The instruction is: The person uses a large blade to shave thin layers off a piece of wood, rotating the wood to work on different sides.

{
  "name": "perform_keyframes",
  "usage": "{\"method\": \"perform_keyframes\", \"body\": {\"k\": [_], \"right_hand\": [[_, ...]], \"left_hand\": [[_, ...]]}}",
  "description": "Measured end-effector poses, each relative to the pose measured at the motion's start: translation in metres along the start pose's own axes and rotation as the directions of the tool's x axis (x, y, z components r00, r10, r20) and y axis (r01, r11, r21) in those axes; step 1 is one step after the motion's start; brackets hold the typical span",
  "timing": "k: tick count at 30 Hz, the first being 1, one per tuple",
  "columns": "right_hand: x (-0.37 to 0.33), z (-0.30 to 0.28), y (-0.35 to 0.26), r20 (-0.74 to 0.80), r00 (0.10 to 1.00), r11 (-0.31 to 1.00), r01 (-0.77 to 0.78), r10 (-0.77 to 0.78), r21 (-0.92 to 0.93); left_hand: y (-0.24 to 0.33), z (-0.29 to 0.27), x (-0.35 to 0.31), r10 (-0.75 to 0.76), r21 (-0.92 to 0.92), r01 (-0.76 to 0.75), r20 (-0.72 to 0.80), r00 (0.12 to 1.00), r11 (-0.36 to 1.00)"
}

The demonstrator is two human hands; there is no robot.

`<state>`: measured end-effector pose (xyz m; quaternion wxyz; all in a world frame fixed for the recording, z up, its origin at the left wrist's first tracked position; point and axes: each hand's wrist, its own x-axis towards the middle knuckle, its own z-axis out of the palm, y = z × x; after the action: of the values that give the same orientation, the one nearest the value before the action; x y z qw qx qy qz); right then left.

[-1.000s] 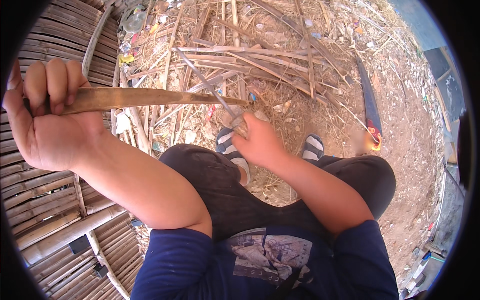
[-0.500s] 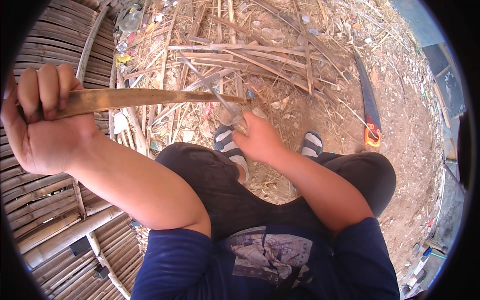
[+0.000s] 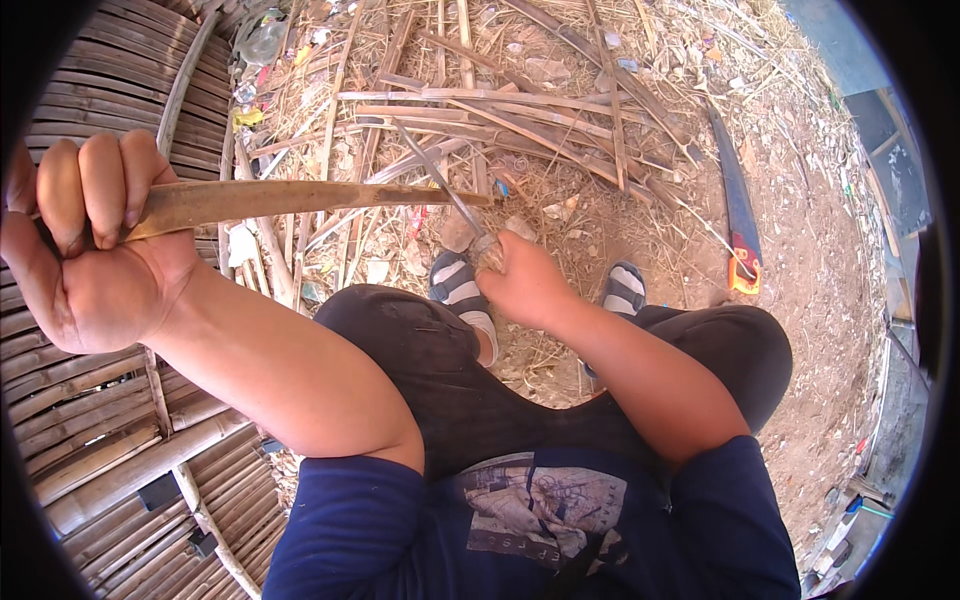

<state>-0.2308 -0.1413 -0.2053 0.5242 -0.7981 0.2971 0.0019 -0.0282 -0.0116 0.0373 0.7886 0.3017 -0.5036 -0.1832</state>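
My left hand (image 3: 100,240), raised at the far left, is closed round one end of a split bamboo strip (image 3: 290,197). The strip stretches level to the right and narrows toward its free end, which shows a darker patch. Closed round the handle of a knife (image 3: 440,180), my right hand (image 3: 525,280) is in front of my body. The thin blade points up and to the left, crossing close by the strip's free end. Whether blade and strip touch, I cannot tell. My right fingers hide most of the handle.
Several bamboo strips (image 3: 500,110) lie crossed on the littered ground ahead. A handsaw (image 3: 735,195) with an orange handle rests to the right. A slatted bamboo panel (image 3: 90,400) stands along the left. My sandalled feet (image 3: 455,280) are below my hands.
The knife blade has swung slightly, its tip moving right and a little down. My left hand and the bamboo strip have shifted only slightly.
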Motion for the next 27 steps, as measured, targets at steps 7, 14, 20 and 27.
{"method": "perform_keyframes", "body": {"k": [7, 14, 20, 27], "right_hand": [[-0.022, 0.005, -0.048, 0.050, 0.989, 0.986, 0.137, -0.142, 0.097], [0.002, 0.014, 0.002, -0.128, 0.982, 0.990, 0.139, -0.142, -0.026], [-0.019, -0.016, -0.053, 0.058, 0.973, 0.965, 0.213, -0.224, 0.153], [0.008, 0.060, 0.060, -0.245, 0.968, 0.992, 0.079, -0.053, 0.095]], "left_hand": [[-0.006, 0.005, -0.002, 0.033, 0.049, -0.034, 0.026, 0.999, 0.998], [-0.002, 0.011, -0.003, 0.046, 0.059, -0.045, -0.013, 0.999, 0.997], [-0.005, 0.006, 0.001, -0.011, -0.038, 0.015, 0.089, 0.996, 0.999], [-0.006, 0.015, 0.004, -0.015, -0.005, 0.015, 0.044, 0.999, 1.000]]}}
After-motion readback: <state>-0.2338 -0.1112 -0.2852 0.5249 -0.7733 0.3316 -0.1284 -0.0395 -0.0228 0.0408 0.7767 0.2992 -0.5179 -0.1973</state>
